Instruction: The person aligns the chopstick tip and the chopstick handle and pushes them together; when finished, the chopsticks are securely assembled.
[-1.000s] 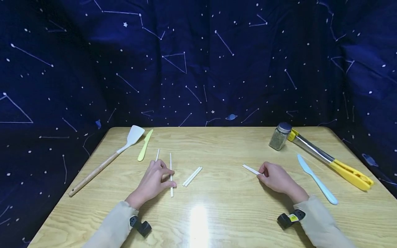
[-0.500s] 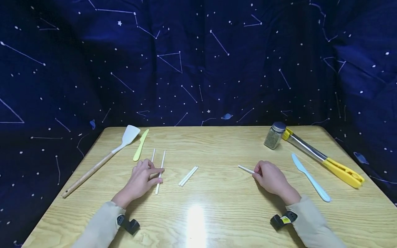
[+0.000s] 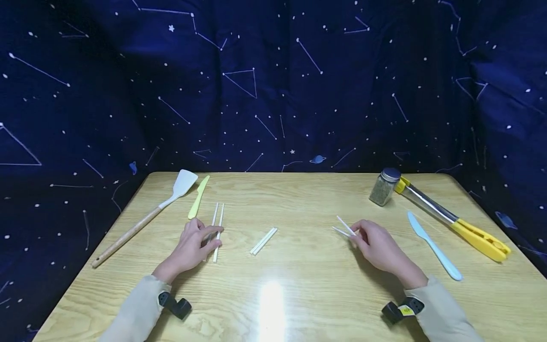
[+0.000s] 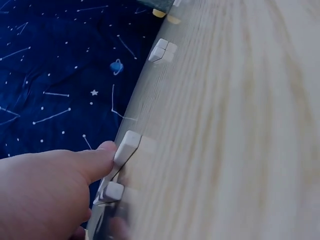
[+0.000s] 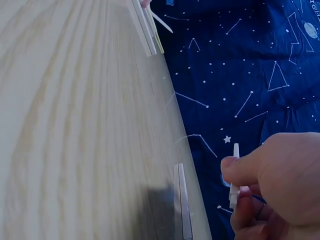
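In the head view my left hand [image 3: 191, 248] pinches a long white chopstick [image 3: 221, 213] between thumb and fingers. A second white chopstick [image 3: 215, 213] lies close on its left, partly hidden behind the fingers. The left wrist view shows the thumb on the side of one squared chopstick end [image 4: 128, 142], the other end [image 4: 114, 191] beside it. My right hand [image 3: 377, 246] pinches two short white sticks; the upper stick [image 3: 345, 224] and lower stick [image 3: 339, 231] spread in a narrow V. Their rear ends are hidden by the hand.
Between the hands lies a pair of short white sticks [image 3: 263, 241]. A white spatula [image 3: 159, 209] and yellow knife [image 3: 198, 198] sit at left. On the right are a spice jar [image 3: 384, 187], yellow-handled tongs [image 3: 453, 219] and a blue knife [image 3: 436, 248].
The left hand has shifted left with its chopstick, narrowing the gap to the second one. In the right hand, the sticks have gone from lying together to spreading apart at their tips.
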A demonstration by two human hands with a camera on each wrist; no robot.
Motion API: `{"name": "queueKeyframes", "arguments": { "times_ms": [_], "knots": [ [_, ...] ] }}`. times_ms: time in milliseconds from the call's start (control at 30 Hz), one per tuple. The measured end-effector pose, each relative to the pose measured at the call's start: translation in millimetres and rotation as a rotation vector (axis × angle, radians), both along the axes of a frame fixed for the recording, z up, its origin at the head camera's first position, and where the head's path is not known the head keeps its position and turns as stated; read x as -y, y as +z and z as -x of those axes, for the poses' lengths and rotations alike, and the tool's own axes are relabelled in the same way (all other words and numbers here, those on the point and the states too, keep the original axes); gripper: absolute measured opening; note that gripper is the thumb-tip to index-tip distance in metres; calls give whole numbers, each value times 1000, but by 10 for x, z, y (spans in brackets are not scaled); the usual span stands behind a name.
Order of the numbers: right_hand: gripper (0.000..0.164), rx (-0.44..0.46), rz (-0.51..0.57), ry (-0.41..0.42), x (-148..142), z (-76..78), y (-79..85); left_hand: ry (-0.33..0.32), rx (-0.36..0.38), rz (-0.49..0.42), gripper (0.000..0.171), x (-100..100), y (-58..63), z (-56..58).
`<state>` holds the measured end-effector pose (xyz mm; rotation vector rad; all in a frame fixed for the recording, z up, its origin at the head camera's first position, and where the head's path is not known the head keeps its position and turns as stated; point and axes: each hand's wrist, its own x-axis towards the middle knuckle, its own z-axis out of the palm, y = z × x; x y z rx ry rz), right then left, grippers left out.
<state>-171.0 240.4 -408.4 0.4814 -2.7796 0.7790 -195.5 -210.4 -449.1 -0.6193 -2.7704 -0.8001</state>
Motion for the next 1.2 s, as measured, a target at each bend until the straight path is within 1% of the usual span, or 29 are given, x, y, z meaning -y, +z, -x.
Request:
{"name": "queueKeyframes", "arguments": {
  "times_ms": [100,167,400,500,567,667,733,833,967,1067,1100,1167,1200],
  "knots": [
    [8,-13,6,24,1,13,21,26,-28,11,29,8,-5,5],
    [8,1,15,41,-3,12,38,31,-34,19,29,7,1,12],
    [12,68,59,115,4,21,88,55,1,26,30,2,87,53],
    [14,72,79,112,-2,18,93,53,-1,13,29,-23,117,72],
    [15,70,87,119,-15,9,90,50,9,2,29,-57,117,71],
    [17,79,95,131,-32,-9,79,56,27,-22,30,-124,94,46],
    [16,97,101,133,-35,-15,74,65,22,-44,28,-175,75,17],
    [15,108,111,130,-26,-12,74,77,-22,-67,19,-265,62,-31],
    [15,93,132,144,-11,-7,93,83,-112,-94,6,-412,68,-84],
    [16,56,161,155,-11,-12,116,68,-169,-124,9,-537,79,-102],
    [16,42,171,157,-15,-16,126,58,-178,-131,10,-580,80,-106],
    [16,20,182,161,-24,-23,139,30,-178,-142,13,-669,79,-114],
    [15,9,183,162,-31,-27,144,18,-166,-145,13,-714,74,-117]
  ]
}}
